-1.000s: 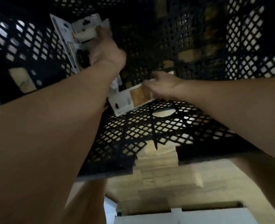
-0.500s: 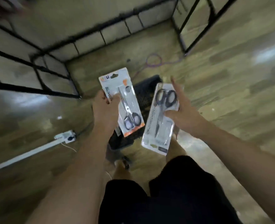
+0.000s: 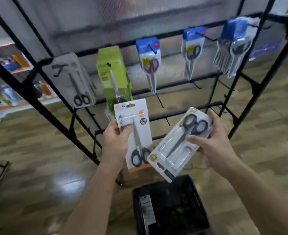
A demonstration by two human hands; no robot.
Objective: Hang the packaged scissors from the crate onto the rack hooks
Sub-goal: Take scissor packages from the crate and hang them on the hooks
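Holding two scissor packs before rack (image 3: 173, 85), above crate (image 3: 173, 206). Left hand (image 3: 116, 141): fingers and thumb clamped on orange pack (image 3: 136, 126), upright, hang hole uppermost. Right hand (image 3: 212, 146): thumb and fingers pinching clear pack (image 3: 178, 146) near handle end, tilted, lower corner lapping over orange pack. Spare pack (image 3: 146, 211) lying in crate.

Likely faults:
- Snagging of one pack on the other while parting them.
- Missing empty hook (image 3: 159, 100) through small hang hole under one-handed aim.
- Slipping of glossy blister from light pinch, then falling.
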